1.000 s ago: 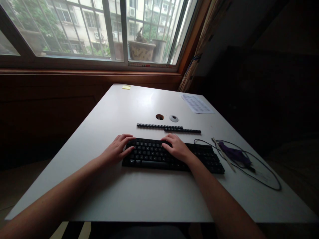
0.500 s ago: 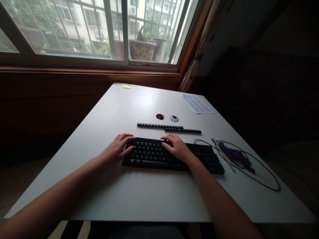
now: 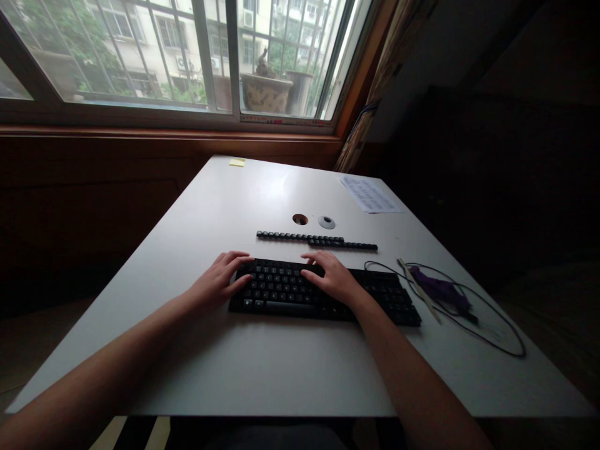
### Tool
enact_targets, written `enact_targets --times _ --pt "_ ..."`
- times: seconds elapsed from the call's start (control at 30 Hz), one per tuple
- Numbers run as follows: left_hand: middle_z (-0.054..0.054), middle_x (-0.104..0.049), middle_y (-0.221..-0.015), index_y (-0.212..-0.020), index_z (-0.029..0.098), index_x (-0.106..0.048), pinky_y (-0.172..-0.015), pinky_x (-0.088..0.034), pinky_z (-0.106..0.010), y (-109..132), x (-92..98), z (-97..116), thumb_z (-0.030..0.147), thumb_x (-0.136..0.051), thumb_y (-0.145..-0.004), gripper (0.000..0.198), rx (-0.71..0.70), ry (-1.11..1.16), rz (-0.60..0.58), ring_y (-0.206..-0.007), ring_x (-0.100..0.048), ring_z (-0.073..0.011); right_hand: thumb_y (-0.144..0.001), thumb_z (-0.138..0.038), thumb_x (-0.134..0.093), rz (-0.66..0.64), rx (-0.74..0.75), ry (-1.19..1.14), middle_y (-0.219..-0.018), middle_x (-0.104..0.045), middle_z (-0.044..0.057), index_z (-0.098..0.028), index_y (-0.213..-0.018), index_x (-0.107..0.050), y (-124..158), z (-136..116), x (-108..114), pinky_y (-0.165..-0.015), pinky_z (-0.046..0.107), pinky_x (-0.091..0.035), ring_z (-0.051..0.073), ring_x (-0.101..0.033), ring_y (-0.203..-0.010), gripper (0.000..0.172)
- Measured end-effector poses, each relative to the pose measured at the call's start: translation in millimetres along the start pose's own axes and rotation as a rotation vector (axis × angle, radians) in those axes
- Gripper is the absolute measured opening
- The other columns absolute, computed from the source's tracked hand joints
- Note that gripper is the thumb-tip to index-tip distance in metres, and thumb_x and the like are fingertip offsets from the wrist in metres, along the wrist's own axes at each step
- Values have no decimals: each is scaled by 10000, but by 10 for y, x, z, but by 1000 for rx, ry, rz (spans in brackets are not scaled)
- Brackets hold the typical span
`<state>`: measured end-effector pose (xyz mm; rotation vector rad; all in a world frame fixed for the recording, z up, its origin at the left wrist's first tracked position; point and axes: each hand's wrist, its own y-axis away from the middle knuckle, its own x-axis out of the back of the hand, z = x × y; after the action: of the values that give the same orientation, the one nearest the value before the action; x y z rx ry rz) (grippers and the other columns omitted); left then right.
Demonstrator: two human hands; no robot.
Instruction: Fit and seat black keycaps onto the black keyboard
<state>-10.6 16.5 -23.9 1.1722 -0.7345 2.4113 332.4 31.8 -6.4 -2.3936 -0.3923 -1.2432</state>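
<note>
A black keyboard [image 3: 284, 289] lies flat on the white table [image 3: 262, 369]. At its left end is my left hand [image 3: 224, 275], thumb over the edge by the keys and fingers at the far left corner, closed on that end. My right hand [image 3: 330, 276] bends over the upper middle, its thumb on top and its fingertips just past the back edge, gripping there. It hides some keys, and anything small in its fingers is not visible. Behind the keyboard, loose black keycaps [image 3: 285, 236] are lined up in two staggered rows.
To the right lie a purple cloth [image 3: 440, 290], a thin pale stick [image 3: 422, 294] and the looped cable [image 3: 510, 354]. Farther back are a table hole [image 3: 300, 219], a grey round cover [image 3: 327, 222], printed paper [image 3: 370, 195] and a yellow sticky note [image 3: 237, 162].
Both hands stay almost where they were on the keyboard. The right thumb has shifted very slightly left. The whole view has moved a little.
</note>
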Motion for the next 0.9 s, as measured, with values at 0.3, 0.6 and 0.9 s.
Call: enact_targets --times 0.3,0.6,0.9 --pt "-101 -535 -1367 -1356 254 -523 -1105 -415 -509 -3 7 26 390 -506 -1005 377 4 5 4 -1260 -493 -284 -897 -312 -621 5 -1 -20 -1063 -678 59 -259 -1263 -617 -1 -1 3 -986 429 -452 243 -601 -1054 369" --pt "-93 -535 -1369 -1360 264 -521 -1108 -412 -507 3 -10 -10 396 -508 -1007 377 1 -2 5 -1256 -495 -278 -894 -255 -599 24 5 -22 -1028 -680 50 -251 -1250 -618 -10 8 -7 -973 416 -468 225 -616 -1013 357" --pt "-96 -540 -1363 -1349 260 -527 -1106 -414 -518 -11 8 27 397 -507 -1004 373 3 10 10 -1251 -500 -282 -948 -191 -422 287 -35 180 -1362 -585 108 -229 -1378 -538 -20 105 -133 -1081 458 -423 259 -522 -1254 447"
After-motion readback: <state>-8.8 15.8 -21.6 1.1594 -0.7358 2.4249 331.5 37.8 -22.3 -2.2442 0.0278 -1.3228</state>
